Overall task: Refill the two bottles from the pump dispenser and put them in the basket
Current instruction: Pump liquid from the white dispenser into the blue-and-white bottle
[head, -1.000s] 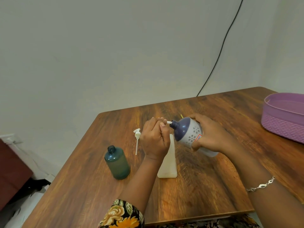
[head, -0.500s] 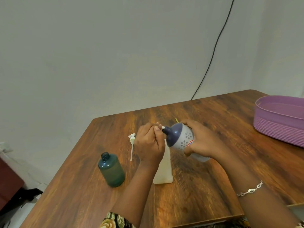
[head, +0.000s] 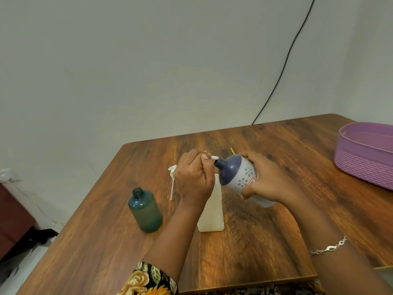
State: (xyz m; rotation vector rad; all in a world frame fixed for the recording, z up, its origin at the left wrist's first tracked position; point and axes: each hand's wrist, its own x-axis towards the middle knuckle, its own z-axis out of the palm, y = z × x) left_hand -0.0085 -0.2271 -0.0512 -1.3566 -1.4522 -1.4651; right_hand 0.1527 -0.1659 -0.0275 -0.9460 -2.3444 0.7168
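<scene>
I am tilting the navy-topped white plastic pump dispenser (head: 238, 177), gripped in my right hand (head: 265, 184), just above the pale translucent plastic bottle (head: 211, 216), my left hand (head: 193, 177) pinching its white spout (head: 212, 157) and aiming over that bottle's hidden mouth so nothing spills, the dark green bottle (head: 145, 209) waiting to its left.

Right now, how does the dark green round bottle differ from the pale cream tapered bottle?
The dark green round bottle is short and stands clear, its neck uncapped; the pale cream tapered bottle is taller, its top hidden behind the left hand. Both stand upright on the wooden table.
</scene>
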